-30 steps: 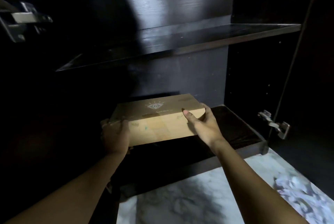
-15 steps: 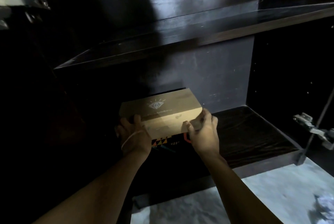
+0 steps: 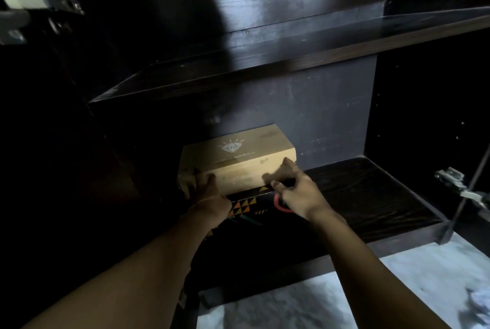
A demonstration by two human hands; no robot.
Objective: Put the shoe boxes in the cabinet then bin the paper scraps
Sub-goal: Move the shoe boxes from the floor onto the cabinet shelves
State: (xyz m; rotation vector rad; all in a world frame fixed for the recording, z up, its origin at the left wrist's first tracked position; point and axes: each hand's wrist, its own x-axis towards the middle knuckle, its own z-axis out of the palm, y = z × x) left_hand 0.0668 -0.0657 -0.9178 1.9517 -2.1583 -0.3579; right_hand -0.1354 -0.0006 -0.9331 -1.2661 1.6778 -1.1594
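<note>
Sitting atop a dark patterned box (image 3: 256, 209) in the cabinet (image 3: 371, 190), the tan shoe box (image 3: 238, 155) takes the left hand (image 3: 209, 193), fingers straight, pressing its 7 o'clock corner. The right hand (image 3: 297, 193) is curled at 5 o'clock, its hold too blurred to tell.

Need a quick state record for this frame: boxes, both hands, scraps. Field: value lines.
top box: tan shoe box, stacked on black patterned box
location: cabinet bottom shelf, left side
left hand: at tan box's front left corner; hold unclear
right hand: fingers curled at its front lower edge, blurred
paper scraps: on the floor, lower right, not binned
</note>
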